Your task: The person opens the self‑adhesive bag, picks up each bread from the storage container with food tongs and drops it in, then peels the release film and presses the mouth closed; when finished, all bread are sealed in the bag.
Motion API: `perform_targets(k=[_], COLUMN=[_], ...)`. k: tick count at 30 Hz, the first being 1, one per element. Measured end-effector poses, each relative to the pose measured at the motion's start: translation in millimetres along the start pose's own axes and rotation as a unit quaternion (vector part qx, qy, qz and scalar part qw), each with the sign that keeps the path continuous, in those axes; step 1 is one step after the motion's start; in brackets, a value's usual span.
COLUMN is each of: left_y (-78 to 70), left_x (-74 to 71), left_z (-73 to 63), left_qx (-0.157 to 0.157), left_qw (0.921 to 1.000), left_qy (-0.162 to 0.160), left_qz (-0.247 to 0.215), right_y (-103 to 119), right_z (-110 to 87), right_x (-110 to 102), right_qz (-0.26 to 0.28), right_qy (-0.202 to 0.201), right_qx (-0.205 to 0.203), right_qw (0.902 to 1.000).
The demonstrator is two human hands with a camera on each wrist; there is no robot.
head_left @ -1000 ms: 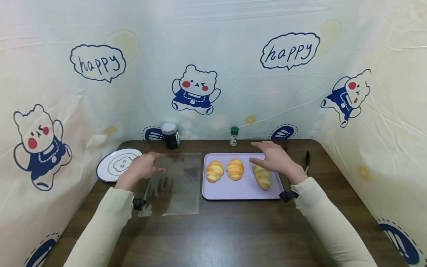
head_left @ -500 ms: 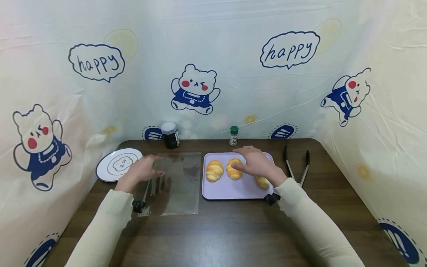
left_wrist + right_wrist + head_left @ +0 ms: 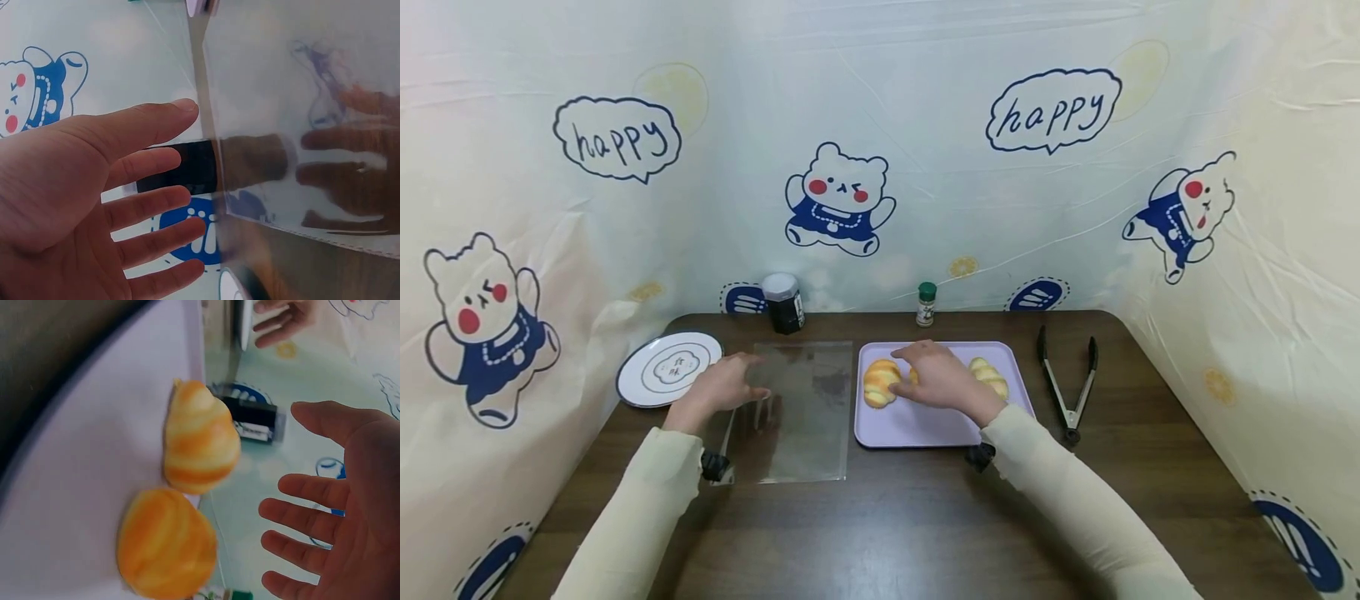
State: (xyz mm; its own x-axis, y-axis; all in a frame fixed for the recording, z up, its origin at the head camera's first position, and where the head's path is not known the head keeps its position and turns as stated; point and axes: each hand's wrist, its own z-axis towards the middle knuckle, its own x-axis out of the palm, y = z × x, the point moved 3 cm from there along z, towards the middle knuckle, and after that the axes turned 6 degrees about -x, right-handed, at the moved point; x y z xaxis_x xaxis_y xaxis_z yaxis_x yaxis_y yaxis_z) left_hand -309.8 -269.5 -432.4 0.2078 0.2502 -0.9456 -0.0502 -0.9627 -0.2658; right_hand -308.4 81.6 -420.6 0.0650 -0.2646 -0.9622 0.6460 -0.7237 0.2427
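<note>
Right-hand grip [image 3: 943,377], spread, empty | shifted toward nine o'clock, now near golden oval bread roll [image 3: 878,393], untaken | left-hand grip [image 3: 721,385], spread, empty, near clear plastic sheet [image 3: 811,425]

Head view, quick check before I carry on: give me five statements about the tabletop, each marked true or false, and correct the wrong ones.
1. The right grip partly hides the purple tray. True.
2. The left grip pinches a bread roll. False: the left grip holds nothing, and its fingers are extended.
3. The tongs lie right of the tray with their arms spread. True.
4. The green-capped bottle stands on the tray. False: the green-capped bottle stands on the table, behind the tray.
5. The clear plastic sheet lies between the plate and the tray. True.
</note>
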Motion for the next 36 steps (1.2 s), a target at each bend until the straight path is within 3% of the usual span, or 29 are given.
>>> perform_targets(k=[7, 20, 31, 36], left_y=[0.9, 5.9, 14.3, 13.4], left_x=[5.0, 16.2, 29.8, 31.4], left_z=[0.0, 4.8, 10.8, 10.4], left_qx=[-0.001, -0.014, -0.032, -0.032], left_qw=[1.0, 0.9997, 0.9989, 0.9988], left_qy=[0.008, 0.017, 0.019, 0.016], left_qz=[-0.001, 0.004, 0.027, 0.033], right_y=[14, 36, 53, 60], right_z=[12.0, 35.1, 50.8, 53.9], right_x=[14, 39, 62, 70], right_qz=[-0.011, -0.046, -0.148, -0.173], right_qy=[-0.007, 0.025, 0.05, 0.081], right_qx=[-0.037, -0.053, -0.066, -0.062], right_qw=[0.9992, 0.9972, 0.9856, 0.9796])
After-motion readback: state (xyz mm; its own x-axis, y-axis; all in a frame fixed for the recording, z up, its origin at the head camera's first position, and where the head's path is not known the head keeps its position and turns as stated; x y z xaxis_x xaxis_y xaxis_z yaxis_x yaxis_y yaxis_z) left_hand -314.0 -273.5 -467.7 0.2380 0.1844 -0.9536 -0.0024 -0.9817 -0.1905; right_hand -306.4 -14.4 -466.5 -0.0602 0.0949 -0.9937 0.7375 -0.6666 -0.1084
